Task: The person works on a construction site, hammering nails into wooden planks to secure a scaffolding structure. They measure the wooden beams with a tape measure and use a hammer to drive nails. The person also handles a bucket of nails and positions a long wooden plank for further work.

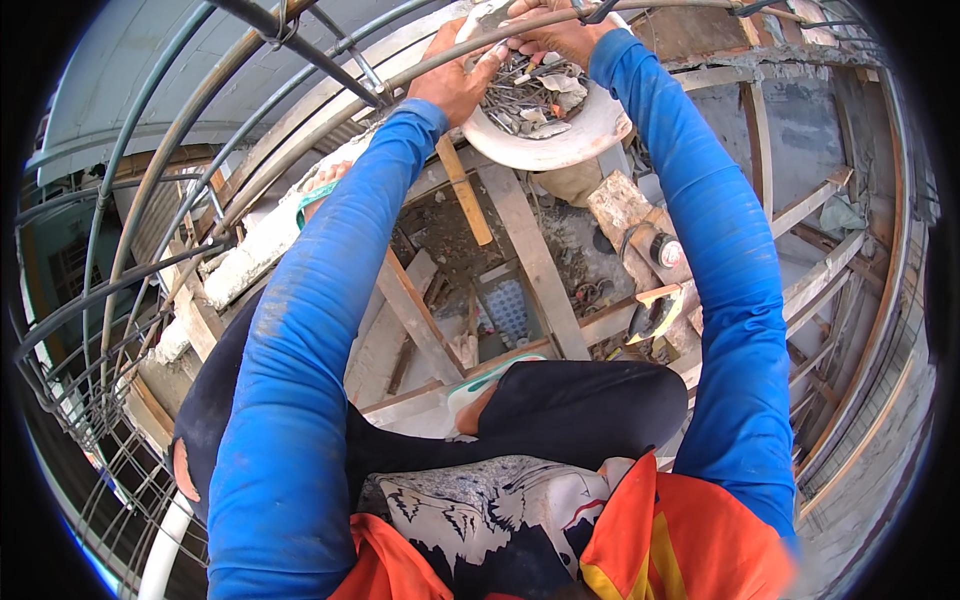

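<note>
A wide white basin (545,152) with a broad rim holds a heap of loose nails (520,95) mixed with pale scraps. My left hand (452,78) is at the basin's left side, thumb and fingers drawn together over the nails. From the far right, my right hand (565,38) reaches over the rim with its fingers curled inward. Both sets of fingertips almost meet above the heap, partly behind a steel bar (480,42). Whatever they pinch is too small or hidden to name. Just below the basin's left edge, a yellowish wooden handle (466,195) points down; its upper end is hidden.
Bent steel bars (150,215) arch across the left side. Wooden beams (535,260) cross over a lower level below me. A dark round-topped object (665,250) rests by a rough board (622,215), near a tool with an orange-edged handle (657,312). My sandalled foot (480,395) stands on a plank.
</note>
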Available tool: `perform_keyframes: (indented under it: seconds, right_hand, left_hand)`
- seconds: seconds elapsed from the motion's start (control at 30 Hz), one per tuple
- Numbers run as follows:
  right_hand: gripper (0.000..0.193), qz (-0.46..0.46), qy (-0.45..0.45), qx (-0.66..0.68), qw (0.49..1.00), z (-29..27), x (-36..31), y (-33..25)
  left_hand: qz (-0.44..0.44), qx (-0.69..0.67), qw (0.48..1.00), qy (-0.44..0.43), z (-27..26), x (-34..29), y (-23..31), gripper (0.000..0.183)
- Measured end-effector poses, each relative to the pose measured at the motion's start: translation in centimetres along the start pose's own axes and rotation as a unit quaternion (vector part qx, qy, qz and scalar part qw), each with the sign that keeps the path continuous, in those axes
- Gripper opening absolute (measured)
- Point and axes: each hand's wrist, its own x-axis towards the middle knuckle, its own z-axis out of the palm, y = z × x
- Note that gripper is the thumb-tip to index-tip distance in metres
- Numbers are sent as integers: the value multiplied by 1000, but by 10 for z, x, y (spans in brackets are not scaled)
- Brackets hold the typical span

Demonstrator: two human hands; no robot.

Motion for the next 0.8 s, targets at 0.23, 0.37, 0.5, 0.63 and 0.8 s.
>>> perform_keyframes:
  seconds: [0.23,0.37,0.5,0.63,0.8]
  right_hand:
    - [21,-63,181,-251,949,1,-33,0]
    - [19,-58,37,-304,950,33,-44,9]
    - [23,-37,-41,-387,920,69,-29,31]
    - [34,-27,-7,-425,905,91,-20,46]
    - [37,19,95,-79,992,52,-13,42]
  left_hand:
    - [66,-54,996,9,1,4,-5,32]
    - [-8,-132,991,-22,0,0,-5,36]
    - [22,-117,993,25,5,1,-6,39]
    - [27,-123,991,34,8,1,0,33]
    - [69,-99,990,78,8,3,-8,27]
